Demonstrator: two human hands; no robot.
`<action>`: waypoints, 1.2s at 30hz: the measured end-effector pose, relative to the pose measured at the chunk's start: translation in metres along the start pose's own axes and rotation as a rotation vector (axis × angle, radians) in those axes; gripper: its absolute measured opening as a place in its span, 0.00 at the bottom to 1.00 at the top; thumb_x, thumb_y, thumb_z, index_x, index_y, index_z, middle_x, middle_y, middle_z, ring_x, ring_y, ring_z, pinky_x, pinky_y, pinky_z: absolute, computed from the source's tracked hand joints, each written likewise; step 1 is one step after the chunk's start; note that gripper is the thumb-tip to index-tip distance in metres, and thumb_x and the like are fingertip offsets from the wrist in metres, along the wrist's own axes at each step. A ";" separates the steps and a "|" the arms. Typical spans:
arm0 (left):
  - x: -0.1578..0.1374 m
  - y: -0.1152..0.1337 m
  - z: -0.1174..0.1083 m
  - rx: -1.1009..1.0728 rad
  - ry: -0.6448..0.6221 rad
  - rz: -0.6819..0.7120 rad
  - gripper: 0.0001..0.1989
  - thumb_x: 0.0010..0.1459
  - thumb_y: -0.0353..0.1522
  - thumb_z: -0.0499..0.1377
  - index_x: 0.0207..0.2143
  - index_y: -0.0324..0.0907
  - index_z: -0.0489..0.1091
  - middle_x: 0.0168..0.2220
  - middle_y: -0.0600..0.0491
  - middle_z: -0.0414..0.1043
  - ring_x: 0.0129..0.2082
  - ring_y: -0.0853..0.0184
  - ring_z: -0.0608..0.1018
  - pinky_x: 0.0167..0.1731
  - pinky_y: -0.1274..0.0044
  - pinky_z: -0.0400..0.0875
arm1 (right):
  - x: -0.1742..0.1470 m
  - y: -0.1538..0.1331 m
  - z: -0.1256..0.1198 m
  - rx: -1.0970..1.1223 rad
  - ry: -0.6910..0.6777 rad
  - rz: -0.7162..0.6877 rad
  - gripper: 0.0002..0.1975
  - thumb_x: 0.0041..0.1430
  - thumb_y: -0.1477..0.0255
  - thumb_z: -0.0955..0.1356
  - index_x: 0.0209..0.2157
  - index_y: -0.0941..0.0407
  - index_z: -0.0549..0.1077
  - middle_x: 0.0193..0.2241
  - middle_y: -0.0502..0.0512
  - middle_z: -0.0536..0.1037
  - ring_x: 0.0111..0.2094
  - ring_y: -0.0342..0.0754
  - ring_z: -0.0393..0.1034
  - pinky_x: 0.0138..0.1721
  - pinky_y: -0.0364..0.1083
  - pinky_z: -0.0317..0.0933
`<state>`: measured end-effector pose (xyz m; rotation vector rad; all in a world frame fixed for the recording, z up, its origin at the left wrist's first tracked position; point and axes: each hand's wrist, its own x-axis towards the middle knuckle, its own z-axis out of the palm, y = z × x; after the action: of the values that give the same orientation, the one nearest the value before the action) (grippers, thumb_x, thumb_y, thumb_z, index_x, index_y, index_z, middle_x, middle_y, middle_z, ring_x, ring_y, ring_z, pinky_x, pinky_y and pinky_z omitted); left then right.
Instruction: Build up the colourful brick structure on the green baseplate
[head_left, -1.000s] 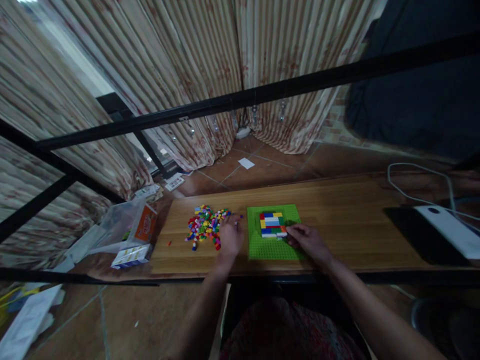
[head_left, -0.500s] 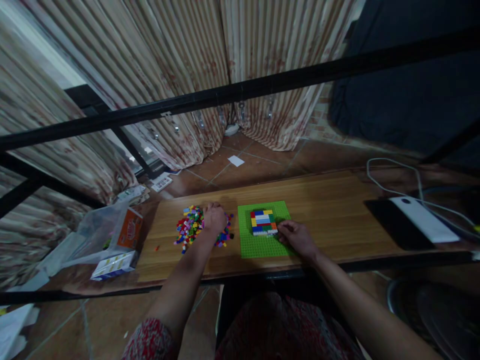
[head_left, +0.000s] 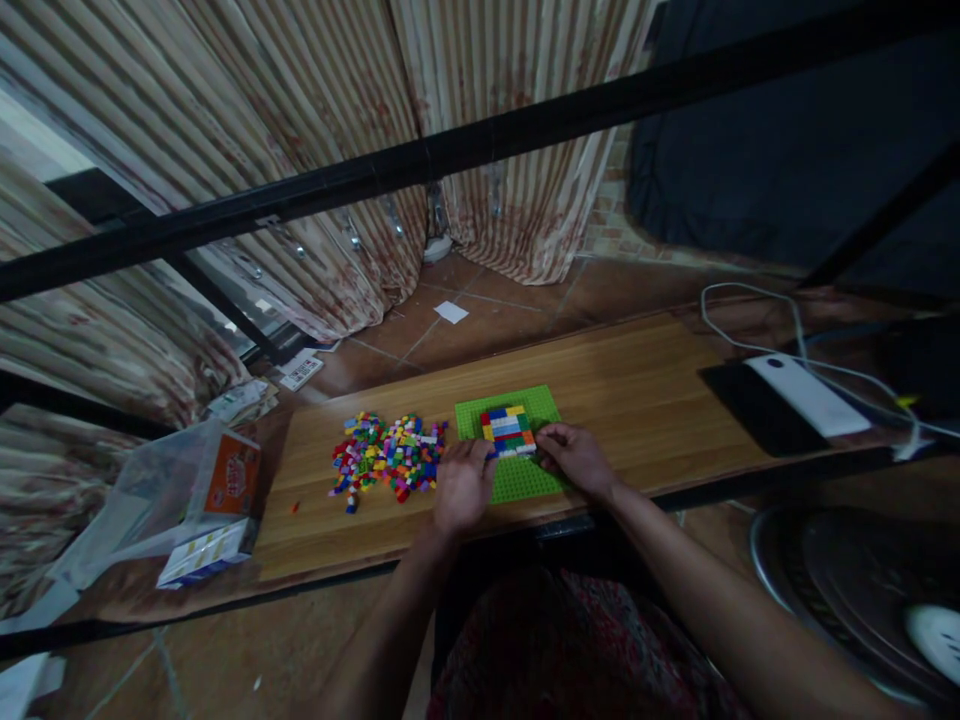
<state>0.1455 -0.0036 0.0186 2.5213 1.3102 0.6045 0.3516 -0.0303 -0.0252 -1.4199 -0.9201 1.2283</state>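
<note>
A multicoloured block of toy building bricks (head_left: 507, 428) sits on a green baseplate (head_left: 536, 485). My left hand (head_left: 463, 488) is over the baseplate's left edge, its bent fingers drawn together at the block's lower left corner. Whatever those fingers hold, if anything, is hidden. On the other side, my right hand (head_left: 579, 458) is closed in a pinch by the block's lower right corner. What lies between its thumb and finger is too small to make out. Left of the baseplate spreads a pile of loose bricks (head_left: 382, 455) in many colours.
The wooden board (head_left: 630, 370) carries all this. One small orange brick (head_left: 295, 508) lies apart at left. A clear plastic bin (head_left: 161, 495) and a blue-and-white box (head_left: 206, 553) are beyond the board's left end. A white device (head_left: 806, 395) with a cable lies on the right.
My left hand has left the brick pile and moved right to the block's lower left corner. My right hand stays by the block's right side. The camera view has shifted slightly.
</note>
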 end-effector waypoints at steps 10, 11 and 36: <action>0.012 0.010 0.019 0.034 0.042 0.079 0.05 0.62 0.32 0.56 0.34 0.46 0.71 0.35 0.52 0.74 0.39 0.60 0.72 0.42 0.67 0.63 | 0.000 0.001 -0.001 0.011 -0.006 -0.009 0.16 0.51 0.56 0.70 0.30 0.56 0.70 0.19 0.45 0.73 0.17 0.39 0.66 0.18 0.39 0.59; 0.012 0.009 0.021 0.029 0.057 0.081 0.05 0.62 0.32 0.56 0.34 0.46 0.71 0.36 0.52 0.75 0.40 0.60 0.72 0.43 0.67 0.63 | 0.000 0.001 -0.001 0.016 -0.014 -0.012 0.17 0.51 0.56 0.70 0.30 0.56 0.70 0.19 0.45 0.72 0.17 0.39 0.66 0.19 0.39 0.59; 0.013 -0.002 0.053 -0.221 0.222 0.030 0.07 0.56 0.27 0.62 0.39 0.43 0.69 0.35 0.53 0.73 0.38 0.64 0.70 0.40 0.73 0.67 | 0.005 -0.022 0.011 -0.776 0.091 -0.119 0.22 0.47 0.51 0.72 0.32 0.55 0.74 0.27 0.57 0.78 0.29 0.53 0.72 0.28 0.47 0.59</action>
<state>0.1751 0.0067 -0.0260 2.3504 1.1999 1.0021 0.3430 -0.0185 -0.0041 -1.9559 -1.4838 0.7213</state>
